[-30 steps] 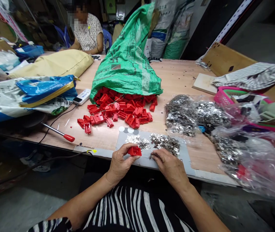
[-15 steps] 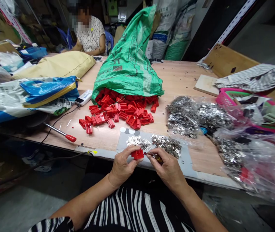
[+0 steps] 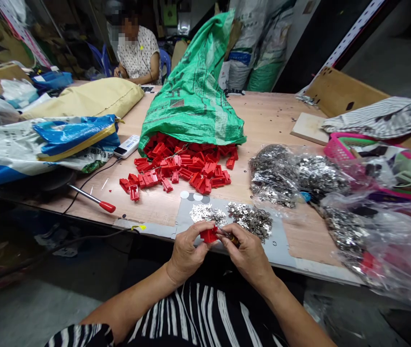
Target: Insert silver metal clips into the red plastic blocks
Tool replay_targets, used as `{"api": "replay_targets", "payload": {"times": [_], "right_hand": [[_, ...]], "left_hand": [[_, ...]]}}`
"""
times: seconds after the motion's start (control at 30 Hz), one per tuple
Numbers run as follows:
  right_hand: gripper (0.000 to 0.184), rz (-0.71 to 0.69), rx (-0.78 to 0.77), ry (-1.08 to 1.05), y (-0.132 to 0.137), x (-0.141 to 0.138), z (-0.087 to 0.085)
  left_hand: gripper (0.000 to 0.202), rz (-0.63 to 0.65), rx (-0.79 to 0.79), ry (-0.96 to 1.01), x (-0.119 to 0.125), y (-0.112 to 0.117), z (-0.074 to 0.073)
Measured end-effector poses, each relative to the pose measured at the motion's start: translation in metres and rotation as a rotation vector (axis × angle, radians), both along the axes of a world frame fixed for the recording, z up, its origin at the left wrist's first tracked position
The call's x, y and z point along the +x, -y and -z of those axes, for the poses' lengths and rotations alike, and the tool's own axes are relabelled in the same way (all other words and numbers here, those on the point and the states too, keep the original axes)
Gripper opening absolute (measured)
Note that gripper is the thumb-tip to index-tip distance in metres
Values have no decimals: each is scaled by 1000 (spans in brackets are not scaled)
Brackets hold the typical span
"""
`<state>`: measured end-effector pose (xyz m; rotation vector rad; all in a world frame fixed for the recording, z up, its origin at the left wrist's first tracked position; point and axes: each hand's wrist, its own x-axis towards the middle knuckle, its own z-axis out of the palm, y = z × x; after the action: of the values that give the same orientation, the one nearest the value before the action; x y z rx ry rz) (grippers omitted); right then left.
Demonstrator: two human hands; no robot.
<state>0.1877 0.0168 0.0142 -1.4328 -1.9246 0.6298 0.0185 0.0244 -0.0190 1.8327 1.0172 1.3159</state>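
Red plastic housing (image 3: 208, 235) nearer right hand (image 3: 250, 253)

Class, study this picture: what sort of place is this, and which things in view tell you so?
Probably a small hand-assembly workshop: a green woven sack spills red plastic parts onto a long wooden bench, clear bags of small metal pieces lie beside them, and a co-worker sits further along.

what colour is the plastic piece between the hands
Red, as the plastic piece shows in the head view.

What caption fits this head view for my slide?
Left hand holds a red plastic part; right hand holds a small tool against it.
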Motion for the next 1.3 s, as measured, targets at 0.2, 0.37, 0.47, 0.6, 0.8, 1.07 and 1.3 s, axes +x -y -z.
{"api": "replay_targets", "payload": {"times": [0.2, 0.37, 0.47, 0.6, 0.8, 1.07, 1.3], "right_hand": [[9, 19, 33, -47, 3, -1, 5], [14, 23, -20, -143, 3, -5, 4], [21, -7, -96, -224, 4, -2, 3], [25, 30, -239, -311, 6, 10, 7], [22, 82, -295, -420, 3, 10, 13], [35, -27, -594, -727, 2, 5, 12], [40, -82, -748, -862, 14, 4, 7]], "left_hand": [[36, -17, 12, 26, 2, 2, -1], [33, -45, 4, 35, 2, 2, -3], [32, -57, -12, 51, 2, 2, -5], [32, -45, -28, 56, 1, 3, -6], [31, 0, -8, 45, 2, 4, -5], [27, 127, -82, 77, 0, 5, -7], [30, 197, -168, 131, -1, 10, -10]]}}
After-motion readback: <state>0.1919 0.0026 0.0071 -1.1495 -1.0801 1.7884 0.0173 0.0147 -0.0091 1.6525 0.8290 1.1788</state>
